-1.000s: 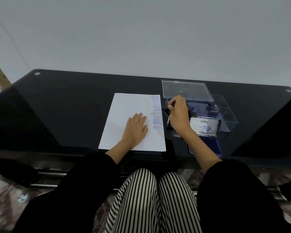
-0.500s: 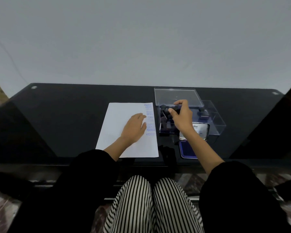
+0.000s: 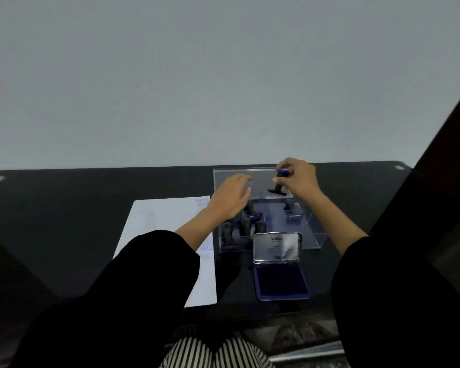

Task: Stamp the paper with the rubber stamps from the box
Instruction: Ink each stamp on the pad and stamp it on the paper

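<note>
Pinching its top, right hand (image 3: 300, 179) holds stamp (image 3: 277, 187) upright.

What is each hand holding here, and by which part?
The right hand pinches a rubber stamp by the top of its handle, with the base pointing down. The left hand holds nothing; its fingers are relaxed.

1. Glossy black table (image 3: 64, 208) runs right across the middle of the frame.
2. Left of centre: white sheet of paper (image 3: 160, 224), lying flat.
3. Just right of it: clear plastic box (image 3: 311, 235), with a clear flat lid (image 3: 260, 177) behind.
4. Below the box: open blue ink pad in a metal tin (image 3: 280, 284).
</note>
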The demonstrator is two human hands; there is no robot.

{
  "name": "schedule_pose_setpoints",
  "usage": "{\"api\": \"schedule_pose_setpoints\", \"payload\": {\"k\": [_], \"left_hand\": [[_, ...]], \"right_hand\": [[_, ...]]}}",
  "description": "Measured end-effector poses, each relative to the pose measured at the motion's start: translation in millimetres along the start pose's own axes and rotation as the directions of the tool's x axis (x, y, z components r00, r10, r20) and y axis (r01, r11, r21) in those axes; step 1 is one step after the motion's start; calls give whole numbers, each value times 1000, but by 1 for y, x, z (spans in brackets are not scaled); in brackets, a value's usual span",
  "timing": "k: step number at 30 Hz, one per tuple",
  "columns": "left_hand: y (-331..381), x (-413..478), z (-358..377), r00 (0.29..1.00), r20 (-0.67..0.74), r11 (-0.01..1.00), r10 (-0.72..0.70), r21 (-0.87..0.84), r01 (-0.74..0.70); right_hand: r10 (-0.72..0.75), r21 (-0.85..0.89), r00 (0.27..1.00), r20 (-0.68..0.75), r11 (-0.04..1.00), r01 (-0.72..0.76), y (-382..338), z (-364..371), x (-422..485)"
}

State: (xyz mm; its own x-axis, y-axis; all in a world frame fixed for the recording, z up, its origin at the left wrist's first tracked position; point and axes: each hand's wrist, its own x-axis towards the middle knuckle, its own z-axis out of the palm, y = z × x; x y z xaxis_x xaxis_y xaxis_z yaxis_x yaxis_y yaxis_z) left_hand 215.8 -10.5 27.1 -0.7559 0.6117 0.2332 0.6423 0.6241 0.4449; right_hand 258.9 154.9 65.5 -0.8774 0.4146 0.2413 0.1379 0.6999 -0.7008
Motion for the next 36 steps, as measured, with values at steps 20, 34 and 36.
{"api": "schedule_pose_setpoints", "payload": {"k": [20,34,36], "left_hand": [[-25,42,77,986,157,970,55,226,-90],[-27,41,80,989,140,968,56,234,-88],[-27,40,77,988,142,975,60,204,-89]], "right_hand": [[167,-267,955,244,958,-99,70,54,30],[229,-327,948,221,933,-149,66,58,28],[214,-332,956,200,933,-140,63,56,27]]}}
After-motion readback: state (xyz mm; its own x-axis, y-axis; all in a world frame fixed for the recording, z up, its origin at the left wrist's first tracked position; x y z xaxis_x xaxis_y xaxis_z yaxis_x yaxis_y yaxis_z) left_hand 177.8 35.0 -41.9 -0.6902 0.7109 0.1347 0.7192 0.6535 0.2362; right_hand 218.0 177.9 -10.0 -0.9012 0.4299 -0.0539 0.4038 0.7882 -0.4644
